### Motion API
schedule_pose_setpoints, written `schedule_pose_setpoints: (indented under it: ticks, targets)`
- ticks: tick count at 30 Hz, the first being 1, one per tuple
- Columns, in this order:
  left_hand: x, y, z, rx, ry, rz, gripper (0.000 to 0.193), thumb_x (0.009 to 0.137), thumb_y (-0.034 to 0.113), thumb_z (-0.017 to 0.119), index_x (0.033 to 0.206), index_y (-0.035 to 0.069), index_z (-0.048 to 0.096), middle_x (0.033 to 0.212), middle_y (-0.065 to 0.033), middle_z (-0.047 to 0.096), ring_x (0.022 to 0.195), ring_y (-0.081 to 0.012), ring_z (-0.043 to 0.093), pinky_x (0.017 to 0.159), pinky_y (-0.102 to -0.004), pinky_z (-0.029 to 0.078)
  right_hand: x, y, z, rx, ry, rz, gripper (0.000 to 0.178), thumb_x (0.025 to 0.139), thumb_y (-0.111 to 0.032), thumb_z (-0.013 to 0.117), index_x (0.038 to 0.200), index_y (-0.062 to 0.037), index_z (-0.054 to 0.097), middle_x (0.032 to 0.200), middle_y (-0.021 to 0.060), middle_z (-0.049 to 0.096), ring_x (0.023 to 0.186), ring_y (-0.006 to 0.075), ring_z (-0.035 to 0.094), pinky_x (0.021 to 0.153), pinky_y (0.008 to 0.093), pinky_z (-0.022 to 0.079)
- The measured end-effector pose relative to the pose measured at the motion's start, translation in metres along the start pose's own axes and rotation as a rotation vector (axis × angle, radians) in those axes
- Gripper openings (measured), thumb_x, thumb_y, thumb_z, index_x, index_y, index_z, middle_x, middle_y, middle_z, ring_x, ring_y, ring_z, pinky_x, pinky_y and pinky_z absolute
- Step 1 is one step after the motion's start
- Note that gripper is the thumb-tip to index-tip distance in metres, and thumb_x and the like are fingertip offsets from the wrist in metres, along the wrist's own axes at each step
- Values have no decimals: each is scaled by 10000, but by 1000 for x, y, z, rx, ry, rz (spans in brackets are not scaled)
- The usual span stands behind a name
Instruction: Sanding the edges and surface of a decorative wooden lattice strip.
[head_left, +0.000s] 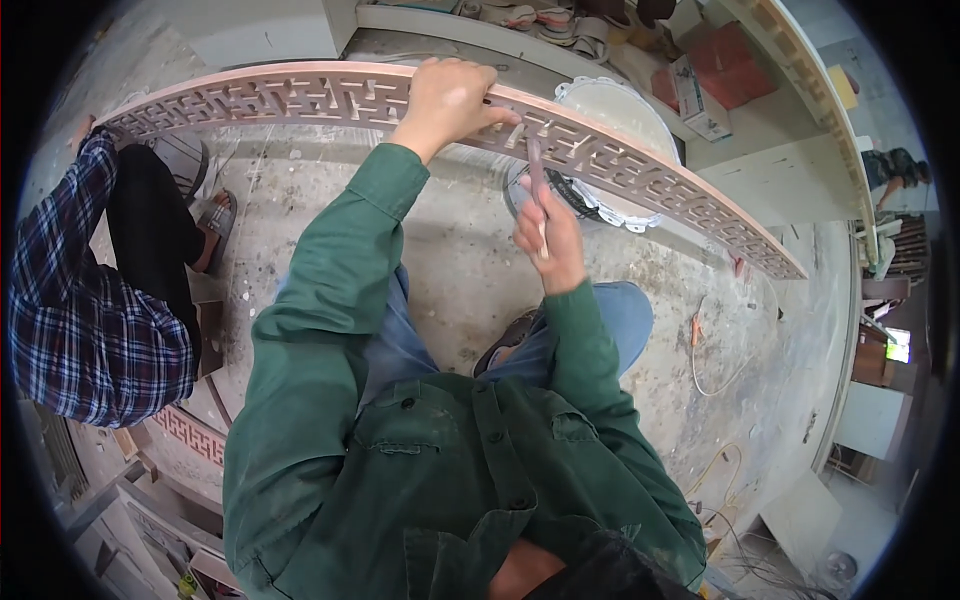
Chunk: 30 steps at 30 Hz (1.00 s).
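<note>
A long pinkish-brown fretwork panel (330,97), cut through in a geometric lattice, stretches across in front of me on its edge. My left hand (450,105) is closed over its top edge near the middle, thumb on the lattice side. In my right hand (553,232) is a thin, flat brownish stick (536,160), held upright with its upper end against the lattice openings, just right of my left hand. Whether the stick has an abrasive face, I cannot tell.
At the left a person in a plaid shirt (100,330) sits with a hand at the panel's far end. Behind the panel stands a round tub (615,110) with a ragged pale rim. A cable with an orange connector (695,330) lies on the floor at right; shelving (760,160) is beyond.
</note>
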<state>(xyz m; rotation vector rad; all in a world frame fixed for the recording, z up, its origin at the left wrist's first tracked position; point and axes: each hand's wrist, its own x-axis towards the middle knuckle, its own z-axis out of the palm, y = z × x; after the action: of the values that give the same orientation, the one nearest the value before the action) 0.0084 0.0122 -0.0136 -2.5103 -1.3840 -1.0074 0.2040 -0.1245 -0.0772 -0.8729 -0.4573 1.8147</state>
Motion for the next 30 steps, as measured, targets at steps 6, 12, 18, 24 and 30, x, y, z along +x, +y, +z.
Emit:
schedule_pose_setpoints:
  ticks: [6, 12, 18, 24, 30]
  targets:
    - [0, 4, -2, 69, 29, 38, 486, 590, 557, 780, 685, 101, 640, 678, -60, 645, 734, -265, 643, 677, -396, 448, -30, 8, -5, -36, 76, 1, 339, 1003, -317, 482, 1213, -56, 537, 596, -37, 386, 359, 77, 304, 360, 250, 256]
    - [-4, 4, -2, 49, 17, 26, 481, 598, 561, 769, 704, 109, 644, 689, -45, 641, 757, -244, 638, 689, -391, 444, 23, -11, 9, -42, 36, 15, 389, 1015, -320, 454, 1257, -17, 481, 639, -45, 418, 408, 78, 334, 403, 253, 285]
    - [-2, 8, -4, 84, 47, 42, 472, 602, 555, 769, 689, 110, 637, 690, -43, 641, 754, -240, 634, 687, -389, 440, -32, 10, -3, -48, 58, -7, 382, 1011, -322, 464, 1243, -23, 518, 624, -42, 400, 403, 68, 325, 377, 256, 283]
    - [-6, 4, 2, 35, 84, 54, 483, 622, 567, 759, 671, 110, 610, 653, -32, 608, 718, -247, 620, 658, -386, 426, 48, -18, 4, -30, -20, 36, 384, 1000, -355, 480, 1217, -39, 511, 637, -38, 425, 406, 84, 332, 401, 264, 279]
    - [-9, 7, 0, 66, 71, 40, 491, 622, 581, 752, 684, 113, 616, 674, -33, 620, 738, -242, 622, 669, -388, 426, -28, 20, -3, -62, 43, -35, 365, 997, -329, 496, 1215, -39, 527, 609, -29, 390, 397, 89, 337, 374, 255, 266]
